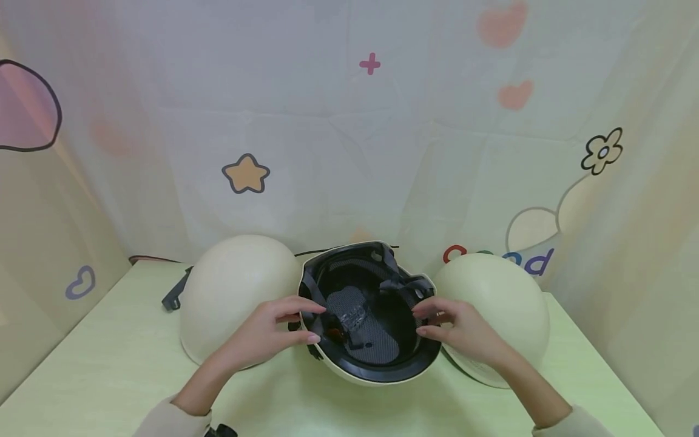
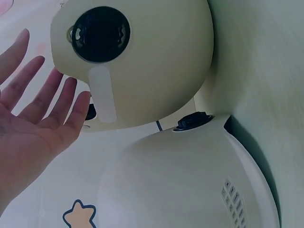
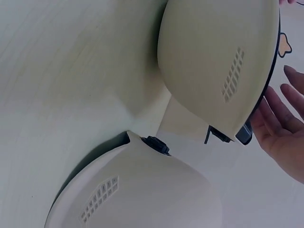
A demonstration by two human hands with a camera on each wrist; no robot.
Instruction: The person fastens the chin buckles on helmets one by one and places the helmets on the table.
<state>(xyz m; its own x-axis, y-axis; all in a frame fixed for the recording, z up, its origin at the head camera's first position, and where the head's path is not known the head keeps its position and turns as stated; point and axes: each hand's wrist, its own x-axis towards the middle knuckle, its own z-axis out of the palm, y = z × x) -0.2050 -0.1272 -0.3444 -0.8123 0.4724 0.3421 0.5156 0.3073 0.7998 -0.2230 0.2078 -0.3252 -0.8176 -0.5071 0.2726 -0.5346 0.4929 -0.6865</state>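
- An upturned helmet [image 1: 371, 321] sits on the surface [image 1: 349, 416] at our six o'clock.
- Our left hand [image 1: 270, 328] at its nine o'clock and right hand [image 1: 461, 325] at three look relaxed, gripping nothing.
- We're likely positioning it; lifting would need both hands curled round its rim [image 1: 377, 372].

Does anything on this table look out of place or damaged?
The middle helmet stands out: it lies upturned, its opening and dark straps showing, while the left helmet and right helmet sit dome up. That may be deliberate. I see no spill or damage.
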